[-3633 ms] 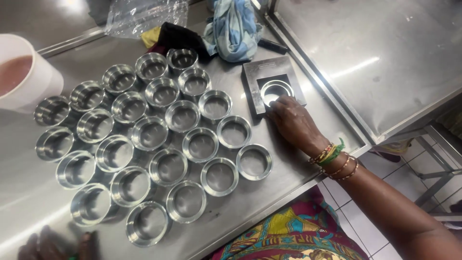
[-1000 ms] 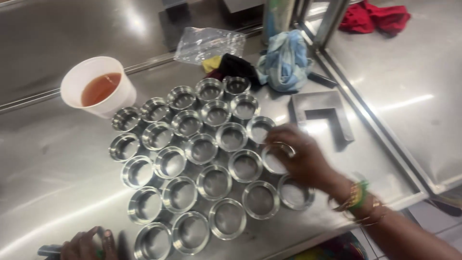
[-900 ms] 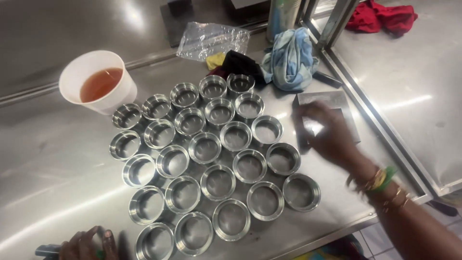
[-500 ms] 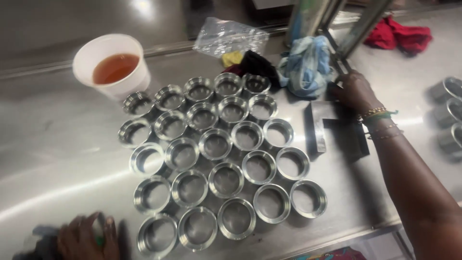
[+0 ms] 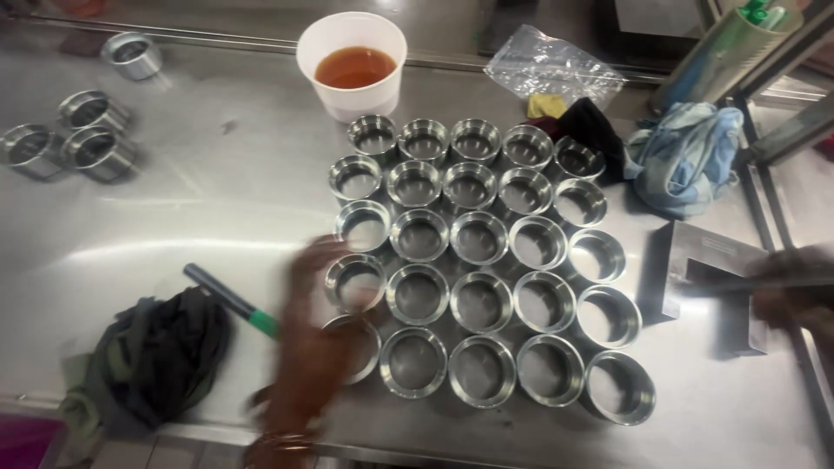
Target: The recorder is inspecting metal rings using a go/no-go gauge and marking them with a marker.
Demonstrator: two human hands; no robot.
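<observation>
Head view of a steel worktable [image 5: 217, 217], described from left to right; at the far left edge stand three loose metal cups [image 5: 69, 143] in a cluster, with a fourth cup [image 5: 132, 54] apart from them near the top; below, at the table's front edge, lies a crumpled dark cloth [image 5: 156, 360], and just beside it a dark marker with a green end [image 5: 230, 300] lies on a slant; the left hand [image 5: 317, 339], blurred by motion, reaches up from the front edge, its fingers over the lower-left corner of the grid of metal cups [image 5: 482, 256], at the two cups nearest that corner; whether the fingers are spread or clamped on a cup cannot be told through the blur; the grid stands in five rows of five, cups upright, open ends up and touching or nearly touching their neighbours; behind the grid's upper-left corner stands a white cup of brown liquid [image 5: 352, 62]; toward the upper right lie a clear plastic bag [image 5: 552, 69], a dark rag with a yellow scrap [image 5: 586, 122] and a bundled blue cloth [image 5: 682, 161]; right of the grid sits a dark metal block fixture [image 5: 695, 269] with a squared recess; the right hand [image 5: 795, 295], at the frame's right edge and also blurred, rests on that fixture; its grip cannot be told.
</observation>
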